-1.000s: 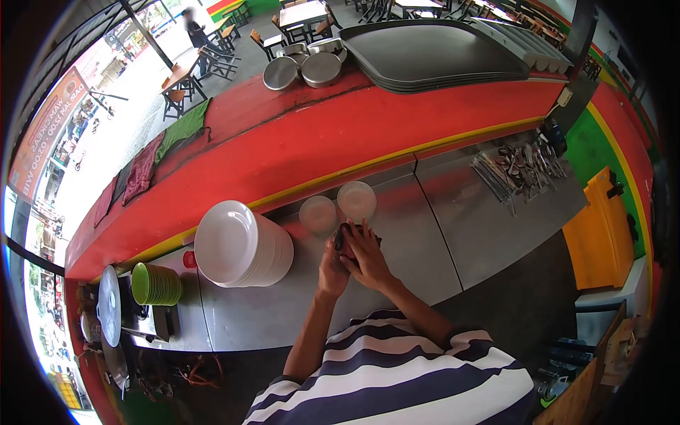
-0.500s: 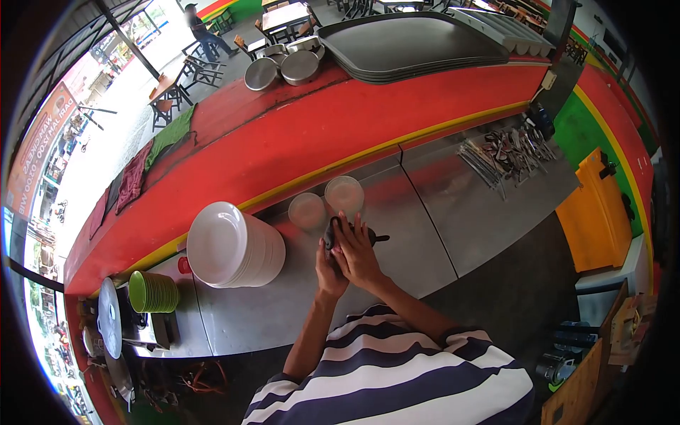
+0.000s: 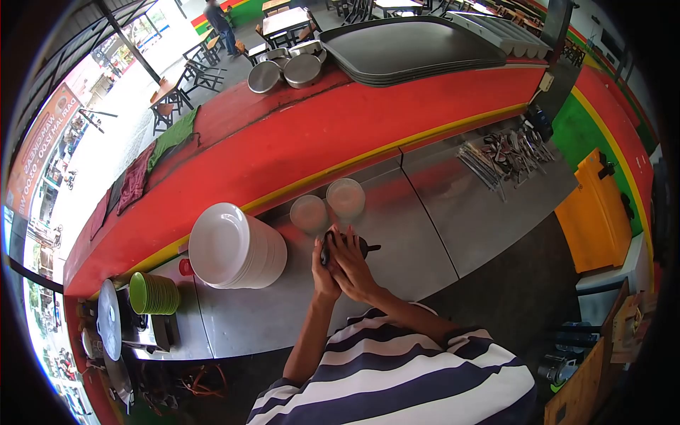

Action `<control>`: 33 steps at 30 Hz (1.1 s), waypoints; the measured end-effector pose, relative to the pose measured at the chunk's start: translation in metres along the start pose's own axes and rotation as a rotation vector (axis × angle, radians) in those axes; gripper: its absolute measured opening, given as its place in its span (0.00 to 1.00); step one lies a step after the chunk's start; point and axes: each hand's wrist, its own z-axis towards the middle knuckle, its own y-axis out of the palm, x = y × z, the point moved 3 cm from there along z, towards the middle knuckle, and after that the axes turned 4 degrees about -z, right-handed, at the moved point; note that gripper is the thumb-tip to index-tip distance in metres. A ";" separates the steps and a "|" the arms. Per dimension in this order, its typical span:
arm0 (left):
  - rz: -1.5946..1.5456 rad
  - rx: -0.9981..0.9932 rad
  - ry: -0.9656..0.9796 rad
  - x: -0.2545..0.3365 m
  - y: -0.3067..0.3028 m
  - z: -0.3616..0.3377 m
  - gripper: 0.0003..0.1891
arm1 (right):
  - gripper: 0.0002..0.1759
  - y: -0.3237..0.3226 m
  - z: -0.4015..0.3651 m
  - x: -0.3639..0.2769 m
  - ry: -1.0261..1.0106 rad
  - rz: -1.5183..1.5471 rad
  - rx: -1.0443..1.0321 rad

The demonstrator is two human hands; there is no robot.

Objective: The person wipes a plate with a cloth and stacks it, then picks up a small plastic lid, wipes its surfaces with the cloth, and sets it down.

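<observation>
Both my hands press round a dark, smooth object (image 3: 364, 246) above the metal counter. A narrow black stub sticks out of it to the right; its kind cannot be made out, since fingers cover most of it. My left hand (image 3: 325, 275) is closed along its left side, thumb and fingers pointing up. My right hand (image 3: 350, 268) lies over the top, fingers curved across it. Just beyond the fingertips stand two translucent tubs (image 3: 309, 214), side by side. To the left is a tall stack of white plates (image 3: 221, 244).
Green bowls (image 3: 154, 293) are stacked at the far left, beside a round metal lid (image 3: 109, 319). Cutlery (image 3: 506, 157) lies in a heap on the right. Black trays (image 3: 418, 46) and metal pots (image 3: 265, 76) rest on the red ledge (image 3: 340, 120). A person (image 3: 221, 28) stands in the background.
My hands have drawn slightly down and left with the dark object between them. In the background, the person has shifted to the right and stands more upright.
</observation>
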 end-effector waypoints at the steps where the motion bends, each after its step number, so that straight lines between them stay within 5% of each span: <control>1: 0.036 0.016 -0.031 0.002 0.007 -0.002 0.34 | 0.43 -0.001 0.004 0.001 -0.016 0.005 0.030; 10: 0.147 -0.016 0.015 0.003 0.002 -0.010 0.31 | 0.34 -0.014 0.021 0.009 0.079 -0.178 0.192; 14: 0.219 -0.095 0.123 0.015 0.002 -0.004 0.30 | 0.37 -0.010 0.010 -0.004 0.079 -0.020 0.061; 19: 0.137 0.043 0.028 0.019 -0.003 -0.002 0.30 | 0.39 0.000 0.000 -0.017 0.016 0.094 -0.073; 33: 0.193 -0.021 -0.025 0.000 0.006 -0.018 0.32 | 0.37 -0.020 0.008 -0.003 0.199 -0.103 0.186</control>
